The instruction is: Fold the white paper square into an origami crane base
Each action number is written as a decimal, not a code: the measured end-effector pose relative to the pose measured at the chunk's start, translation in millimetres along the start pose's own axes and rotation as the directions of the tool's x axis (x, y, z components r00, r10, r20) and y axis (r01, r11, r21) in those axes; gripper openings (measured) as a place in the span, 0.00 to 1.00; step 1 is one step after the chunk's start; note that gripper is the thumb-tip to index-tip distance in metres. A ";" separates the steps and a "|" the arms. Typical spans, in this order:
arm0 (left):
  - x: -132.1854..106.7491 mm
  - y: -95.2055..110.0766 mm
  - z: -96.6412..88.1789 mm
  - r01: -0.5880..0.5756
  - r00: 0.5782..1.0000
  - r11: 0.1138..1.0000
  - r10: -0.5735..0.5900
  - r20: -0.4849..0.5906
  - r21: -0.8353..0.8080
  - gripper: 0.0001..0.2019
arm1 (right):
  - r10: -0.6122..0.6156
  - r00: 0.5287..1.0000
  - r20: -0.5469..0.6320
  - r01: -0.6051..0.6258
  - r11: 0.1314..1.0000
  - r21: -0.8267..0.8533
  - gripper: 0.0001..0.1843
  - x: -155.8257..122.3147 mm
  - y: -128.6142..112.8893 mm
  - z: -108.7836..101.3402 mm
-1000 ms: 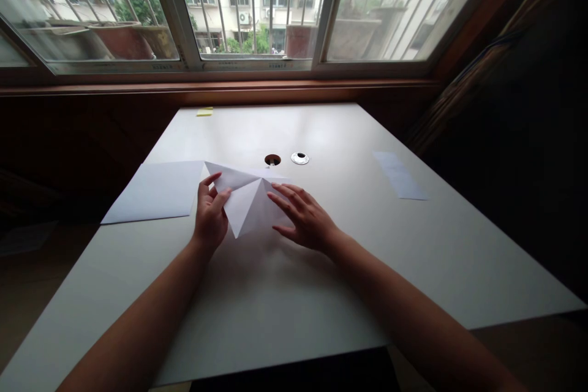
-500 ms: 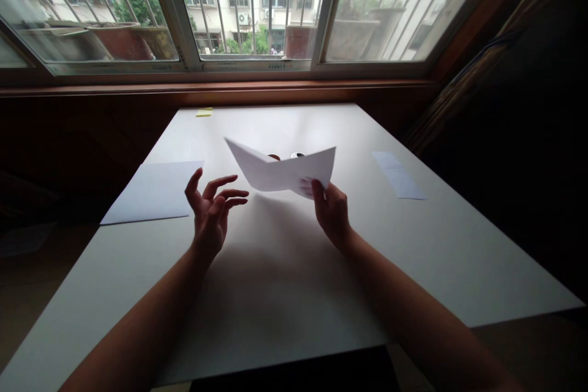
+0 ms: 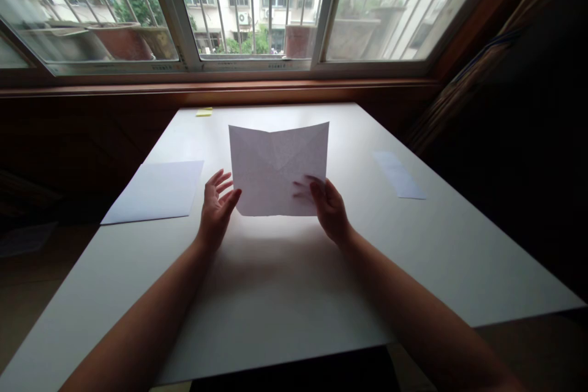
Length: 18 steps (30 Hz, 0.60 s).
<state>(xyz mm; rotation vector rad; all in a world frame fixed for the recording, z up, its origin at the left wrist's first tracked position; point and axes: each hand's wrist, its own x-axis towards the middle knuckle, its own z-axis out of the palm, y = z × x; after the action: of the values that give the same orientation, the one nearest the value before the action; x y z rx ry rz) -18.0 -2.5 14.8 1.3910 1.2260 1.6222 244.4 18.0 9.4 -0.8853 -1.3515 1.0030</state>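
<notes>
Paper sheet lies flat at the left of the bench. Left hand is open, fingers spread, just beside the lower left corner of the creased paper. Right hand pinches its lower right edge, holding it upright. Narrow slip lies farther right.

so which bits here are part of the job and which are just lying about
In hand: creased white paper sheet, pinched upright by the right hand; open left hand beside its lower corner.
Lying about: flat white paper sheet; narrow white paper strip; small yellow sticky note.
</notes>
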 end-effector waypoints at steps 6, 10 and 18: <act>0.7 -4.0 5.2 0.158 0.981 0.968 -0.131 0.143 -0.195 0.29 | -0.024 0.998 0.051 0.023 0.999 0.026 0.21 -1.0 -2.1 0.1; -3.5 -3.4 7.3 0.168 0.979 0.968 -0.142 0.147 -0.184 0.16 | -0.086 0.996 0.032 0.088 0.992 -0.090 0.19 1.8 1.0 -3.9; -3.5 10.9 3.3 -0.069 0.993 0.996 0.063 -0.100 -0.061 0.14 | -0.223 0.975 0.019 0.220 0.945 -0.243 0.15 7.3 -2.9 -7.8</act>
<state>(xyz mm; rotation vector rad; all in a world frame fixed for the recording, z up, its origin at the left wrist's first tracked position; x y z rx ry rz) -13.1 -8.7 23.8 1.3381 1.1834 1.7789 252.1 24.3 14.3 -0.8934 -1.5519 0.6681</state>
